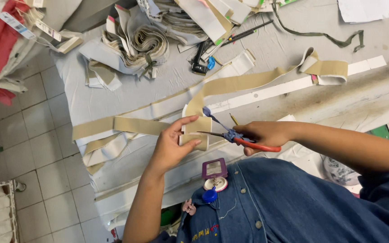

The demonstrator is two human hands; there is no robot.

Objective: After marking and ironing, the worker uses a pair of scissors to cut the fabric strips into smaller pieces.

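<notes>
Head view: a person's two hands over a grey cloth-covered table (113, 96), seen from above.
Left hand (172, 146): fingers and thumb pinched together on a folded tan strip (197, 126), held just above the table edge.
Right hand (264, 134): closed round red-handled scissors (241, 139), whose blades point at the pinched fold and touch it or nearly so; whether they are biting cannot be told.
Tan strip, run: from the fold it trails right toward a folded end (327, 68) and left along the table (113, 125).
Progress, judged: the strip looks uncut at the fold; trimming there seems under way, not finished.
Farther off: white strips (289, 87) beside the tan one, a bundle of stacked strips (142, 45), a pencil (234, 119), black pens (244, 33).
Near body: denim shirt (293, 202) with a purple badge (214, 168).
</notes>
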